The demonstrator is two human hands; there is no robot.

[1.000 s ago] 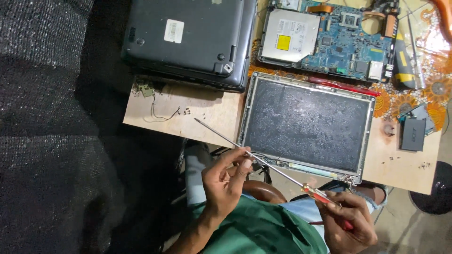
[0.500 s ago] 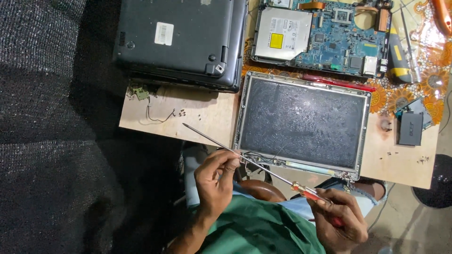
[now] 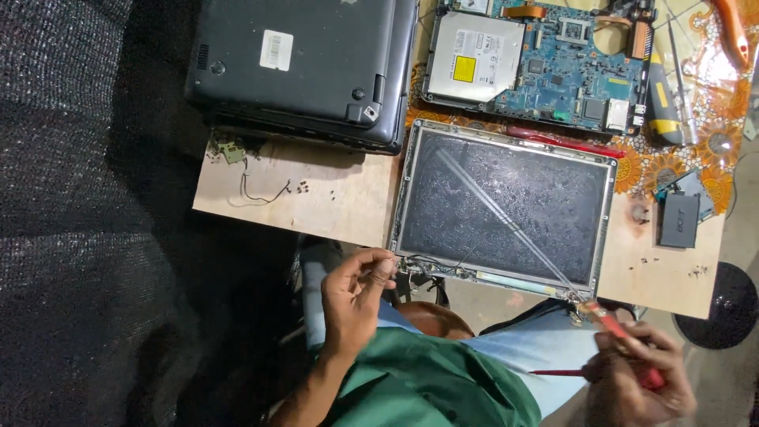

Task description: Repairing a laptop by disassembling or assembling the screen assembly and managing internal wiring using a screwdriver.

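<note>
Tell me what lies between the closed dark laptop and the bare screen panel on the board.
In the head view, nothing lies between the closed dark laptop and the screen panel; only a narrow strip of bare wooden board shows there.

Laptop screen panel (image 3: pixel 506 207): grey, dusty, metal-framed, flat on the wooden board, near edge overhanging toward the person, loose wires at its lower left corner. Screwdriver (image 3: pixel 553 261): red handle, long thin shaft blurred, slanting across the panel.

A pale wooden board (image 3: pixel 332 198) serves as the worktop. Left of the board hangs dark woven mesh fabric (image 3: pixel 87 213). Beyond the board's far right edge lies an orange flower-patterned cloth (image 3: pixel 672 162), catching bright glare. Below the board's right corner, grey floor (image 3: pixel 731 379) shows.
</note>
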